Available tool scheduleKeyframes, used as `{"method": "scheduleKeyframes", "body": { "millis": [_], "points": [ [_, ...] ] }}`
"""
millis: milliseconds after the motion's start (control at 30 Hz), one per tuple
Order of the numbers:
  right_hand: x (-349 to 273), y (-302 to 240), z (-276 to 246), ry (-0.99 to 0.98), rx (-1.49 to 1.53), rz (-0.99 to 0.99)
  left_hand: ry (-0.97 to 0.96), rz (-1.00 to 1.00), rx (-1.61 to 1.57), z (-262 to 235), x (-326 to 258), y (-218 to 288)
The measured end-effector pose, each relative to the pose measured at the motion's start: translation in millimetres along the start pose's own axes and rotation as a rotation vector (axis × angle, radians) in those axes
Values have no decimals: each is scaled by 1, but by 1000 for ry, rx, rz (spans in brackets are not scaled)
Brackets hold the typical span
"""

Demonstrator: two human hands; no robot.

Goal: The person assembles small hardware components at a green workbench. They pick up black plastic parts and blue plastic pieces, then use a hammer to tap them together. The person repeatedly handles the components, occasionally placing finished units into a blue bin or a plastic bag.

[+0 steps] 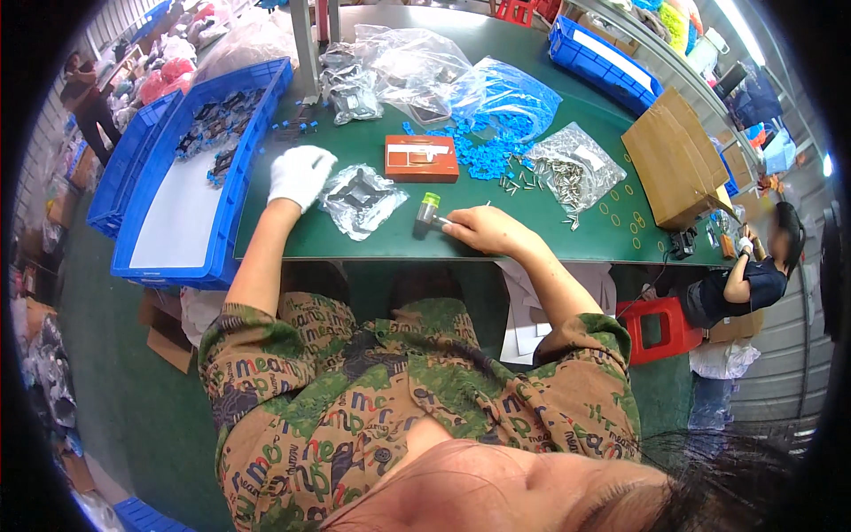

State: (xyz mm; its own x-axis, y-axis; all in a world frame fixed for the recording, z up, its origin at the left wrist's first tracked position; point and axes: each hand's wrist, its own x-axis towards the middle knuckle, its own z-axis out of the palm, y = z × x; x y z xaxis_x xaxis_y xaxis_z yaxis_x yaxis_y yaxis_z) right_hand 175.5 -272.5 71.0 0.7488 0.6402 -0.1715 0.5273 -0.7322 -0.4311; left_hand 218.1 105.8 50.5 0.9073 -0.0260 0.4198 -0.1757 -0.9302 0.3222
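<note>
My right hand (pixel 495 230) is closed round the handle of a small hammer (pixel 425 215) with a yellow-green face, near the table's front edge. My left hand (pixel 300 177), in a white glove, rests on the green table (pixel 301 235) with its fingers drawn together; anything inside them is hidden. Right beside it lies a dark, frame-like part in a clear plastic bag (pixel 361 200). Behind the hammer sits an orange-red box (pixel 421 158). Farther back are a heap of small blue plastic pieces (pixel 483 152) and a clear bag of metal pins (pixel 576 168), some spilled out.
A blue crate (pixel 217 244) with dark parts stands at the left. Clear plastic bags (pixel 412 66) lie at the back. On the right are a cardboard box (pixel 678 160) and yellow rings (pixel 616 220). A co-worker (pixel 753 279) is at the far right, by a red stool (pixel 660 330).
</note>
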Motion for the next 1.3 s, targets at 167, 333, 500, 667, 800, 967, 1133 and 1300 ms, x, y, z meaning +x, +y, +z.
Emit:
{"method": "scheduleKeyframes", "body": {
  "millis": [167,333,500,667,800,967,1133,1300],
  "points": [
    [17,-2,13,348,-373,-213,52,9,-181,6,-40,12],
    [67,-31,12,506,-266,-303,168,-78,-269,17,-79,14],
    [135,-56,11,475,-444,-215,221,-143,-380,17,-102,22],
    [172,-41,20,396,-493,-268,206,-162,-420,19,-112,18],
    [160,-50,10,619,-473,-465,202,-206,-487,12,-114,14],
    [151,-58,-4,738,-441,-679,111,-250,-558,20,-87,10],
    [152,-61,-3,736,-388,-672,-221,-159,-533,15,-47,31],
    [164,-55,-2,766,-108,-576,-214,-191,-638,29,-38,25]
  ]
}}
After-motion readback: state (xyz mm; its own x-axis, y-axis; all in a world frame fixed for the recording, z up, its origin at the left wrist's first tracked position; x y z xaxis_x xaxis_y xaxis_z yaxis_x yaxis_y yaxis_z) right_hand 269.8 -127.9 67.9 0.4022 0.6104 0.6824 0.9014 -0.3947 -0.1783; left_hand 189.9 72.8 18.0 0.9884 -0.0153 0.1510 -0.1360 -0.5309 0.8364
